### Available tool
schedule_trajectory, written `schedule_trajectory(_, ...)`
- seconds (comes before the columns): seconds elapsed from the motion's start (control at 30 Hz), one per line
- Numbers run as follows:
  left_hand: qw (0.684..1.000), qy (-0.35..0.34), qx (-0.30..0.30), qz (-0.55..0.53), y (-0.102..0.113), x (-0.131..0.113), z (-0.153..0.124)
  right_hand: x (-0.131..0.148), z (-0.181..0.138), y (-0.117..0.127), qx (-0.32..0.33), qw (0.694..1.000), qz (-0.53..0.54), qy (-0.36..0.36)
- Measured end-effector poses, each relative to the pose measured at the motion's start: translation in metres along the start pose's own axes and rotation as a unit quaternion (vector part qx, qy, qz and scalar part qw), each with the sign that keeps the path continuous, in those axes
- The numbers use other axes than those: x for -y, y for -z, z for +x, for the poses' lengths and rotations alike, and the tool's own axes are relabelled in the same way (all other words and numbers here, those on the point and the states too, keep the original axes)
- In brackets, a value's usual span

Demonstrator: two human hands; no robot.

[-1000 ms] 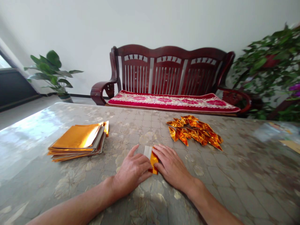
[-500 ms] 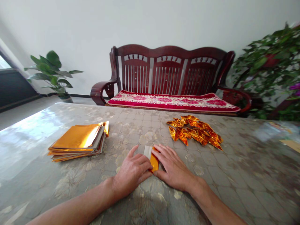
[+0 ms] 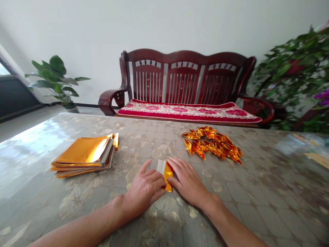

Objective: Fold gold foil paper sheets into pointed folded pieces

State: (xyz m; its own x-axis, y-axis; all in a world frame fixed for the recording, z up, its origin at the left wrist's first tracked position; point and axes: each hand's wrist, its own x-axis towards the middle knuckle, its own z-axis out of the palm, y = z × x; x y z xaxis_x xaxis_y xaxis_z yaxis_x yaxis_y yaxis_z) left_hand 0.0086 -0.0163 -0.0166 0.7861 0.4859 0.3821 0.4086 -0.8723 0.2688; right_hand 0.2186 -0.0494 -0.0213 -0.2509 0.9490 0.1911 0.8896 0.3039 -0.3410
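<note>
A small folded sheet of gold foil paper [image 3: 168,170] lies on the table between my hands, its pale grey underside showing as a strip on the left. My left hand [image 3: 147,187] is closed at the lower left of the sheet, thumb and bent fingers pinching its edge, with the index finger raised. Along the right edge, my right hand [image 3: 186,180] holds the sheet, its fingers together at the upper edge and the thumb pressed on the gold face. The fingertips of both hands are partly hidden.
A stack of gold foil sheets [image 3: 83,151] stands at the left. Several folded gold foil pieces [image 3: 213,144] are heaped at the back right. Clear plastic packaging [image 3: 299,144] lies at the far right. Beyond the patterned table [image 3: 144,133] is a wooden bench [image 3: 183,79].
My right thumb has moved up from the sheet's lower end onto its gold face, so more of the lower end shows. My left hand keeps nearly the same place.
</note>
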Motion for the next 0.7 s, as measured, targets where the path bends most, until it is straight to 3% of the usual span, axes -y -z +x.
schedule_trajectory(0.43, 1.000, 0.011, 0.007, -0.007, 0.000, -0.001, 0.002, -0.012, 0.016, -0.004, -0.055, 0.992, -0.064, -0.093)
schedule_trajectory(0.7, 1.000, 0.015, 0.007, -0.006, 0.000, -0.001, 0.001, -0.016, 0.015, -0.004, -0.119, 0.991, 0.006, -0.061)
